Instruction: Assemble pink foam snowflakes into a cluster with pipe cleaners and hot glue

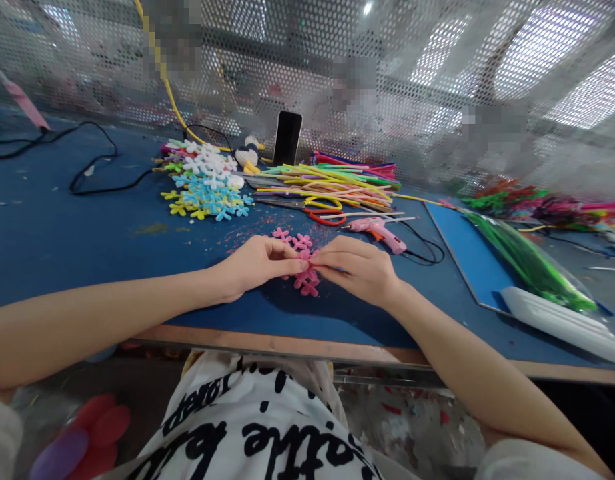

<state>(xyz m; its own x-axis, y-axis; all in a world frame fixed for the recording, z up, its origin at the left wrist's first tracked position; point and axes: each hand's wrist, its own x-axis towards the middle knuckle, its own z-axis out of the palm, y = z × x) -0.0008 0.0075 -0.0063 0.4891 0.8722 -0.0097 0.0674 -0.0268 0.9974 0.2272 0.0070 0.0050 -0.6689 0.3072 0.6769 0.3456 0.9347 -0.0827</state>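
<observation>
Both hands meet near the table's front edge over a small group of pink pipe-cleaner flowers [307, 283]. My left hand [260, 267] pinches one pink flower between thumb and forefinger. From the other side my right hand [360, 267] pinches the same flower, its fingertips touching those of the left. More pink flowers [281, 233] lie just beyond the fingers. Behind them are red-and-yellow-handled scissors [325, 210] and a pink glue gun [380, 233]. The exact grip point is partly hidden by the fingers.
A pile of white, blue and yellow flowers [212, 187] lies back left. Loose pipe cleaners [332, 183] spread at the back, before a propped phone [287, 137] and a mesh screen. To the right are a blue board [460, 247], bagged green pipe cleaners [532, 263] and a white tray [562, 323].
</observation>
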